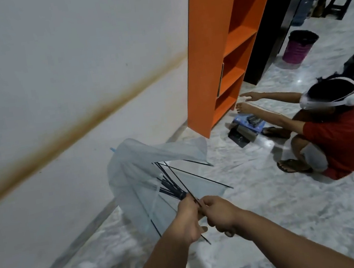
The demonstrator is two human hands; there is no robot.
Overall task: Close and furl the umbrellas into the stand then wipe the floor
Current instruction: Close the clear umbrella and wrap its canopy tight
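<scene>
Both hands on clear umbrella (pixel 146 179), half collapsed, tip toward wall. Left hand (pixel 189 219) curled round ribs; right hand (pixel 220 216) fisted on shaft. Orange shelf unit (pixel 213 60): compartments bare. Purple bucket (pixel 299 48): contents not visible.

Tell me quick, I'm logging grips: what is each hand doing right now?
Left hand: fingers curled round the clear umbrella at its gathered ribs.
Right hand: curled round the same umbrella's shaft, just beside the left.
</scene>
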